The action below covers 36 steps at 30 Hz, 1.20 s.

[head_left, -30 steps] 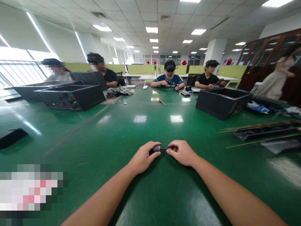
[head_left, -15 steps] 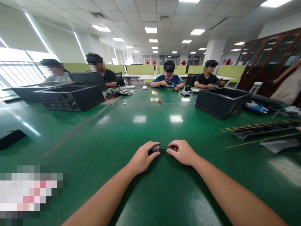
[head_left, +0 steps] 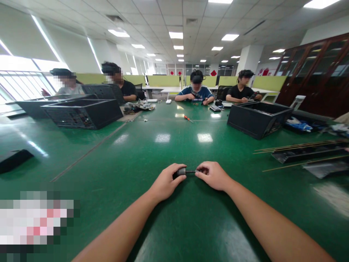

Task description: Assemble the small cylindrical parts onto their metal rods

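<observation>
My left hand [head_left: 169, 182] is closed around a small dark-grey cylinder [head_left: 181, 171], whose right end shows between thumb and fingers. A thin dark rod [head_left: 191, 171] sticks out of the cylinder to the right. At the rod's far end, the thumb and fingers of my right hand [head_left: 214, 175] pinch a small dark part [head_left: 200, 171]; its kind is too small to make out. Both hands are low over the green table [head_left: 169, 225], a short gap apart, with the rod bridging them. My palms and the cylinder's left end are hidden.
Black computer cases [head_left: 84, 112] stand at the left, and another black case [head_left: 257, 118] at the right. A red screwdriver [head_left: 187, 118] lies ahead. Long thin rods [head_left: 294, 146] and metal channels [head_left: 308, 152] lie right. Several people sit across the table.
My right hand has shifted slightly right, and a little more of the rod shows. My left hand keeps its grip. A person at the far right has mostly left the view.
</observation>
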### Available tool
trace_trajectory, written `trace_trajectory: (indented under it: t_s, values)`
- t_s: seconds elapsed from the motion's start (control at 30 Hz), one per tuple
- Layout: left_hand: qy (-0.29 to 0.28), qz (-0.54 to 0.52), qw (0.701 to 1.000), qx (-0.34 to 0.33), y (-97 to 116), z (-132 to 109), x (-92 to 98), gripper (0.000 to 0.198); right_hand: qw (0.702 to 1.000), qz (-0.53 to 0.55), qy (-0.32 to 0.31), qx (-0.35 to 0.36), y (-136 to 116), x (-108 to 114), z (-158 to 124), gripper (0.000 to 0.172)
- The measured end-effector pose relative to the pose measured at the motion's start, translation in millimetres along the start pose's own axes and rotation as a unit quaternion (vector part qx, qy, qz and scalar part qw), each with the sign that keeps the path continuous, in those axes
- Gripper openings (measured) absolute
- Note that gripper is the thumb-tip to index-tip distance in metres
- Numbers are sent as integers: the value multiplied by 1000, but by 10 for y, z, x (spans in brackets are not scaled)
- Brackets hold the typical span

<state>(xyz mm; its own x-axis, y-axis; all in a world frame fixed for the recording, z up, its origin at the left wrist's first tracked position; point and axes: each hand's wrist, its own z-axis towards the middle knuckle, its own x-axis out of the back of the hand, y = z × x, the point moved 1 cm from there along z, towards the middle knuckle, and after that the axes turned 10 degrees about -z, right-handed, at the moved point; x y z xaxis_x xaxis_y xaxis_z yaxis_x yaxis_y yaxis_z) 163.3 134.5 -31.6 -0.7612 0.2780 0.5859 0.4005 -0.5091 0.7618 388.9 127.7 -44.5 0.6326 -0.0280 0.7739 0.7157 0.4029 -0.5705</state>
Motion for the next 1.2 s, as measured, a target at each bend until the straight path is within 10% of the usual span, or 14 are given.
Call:
trace_trajectory:
  t_s: [1.2]
  values:
    - [104,-8,993,57,2,20,78,27,998,1,30,-62,-1,47,14,17]
